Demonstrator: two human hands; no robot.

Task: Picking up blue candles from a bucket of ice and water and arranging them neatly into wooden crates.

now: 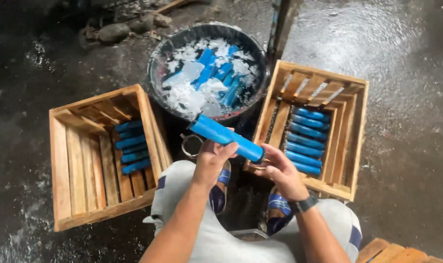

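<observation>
While the left hand [212, 158] grips the blue tube [226, 137] mid-length, the right hand [280, 170] pinches its lower end, steadying it between the wooden crates [61, 160].

There is one camera, on the person's head. It looks almost straight down, close over the knees. The wet floor [401, 58] fills the view. A wooden box [61, 160] sits left, another box [355, 122] right, and a round tub [158, 63] lies far, near the top.
</observation>
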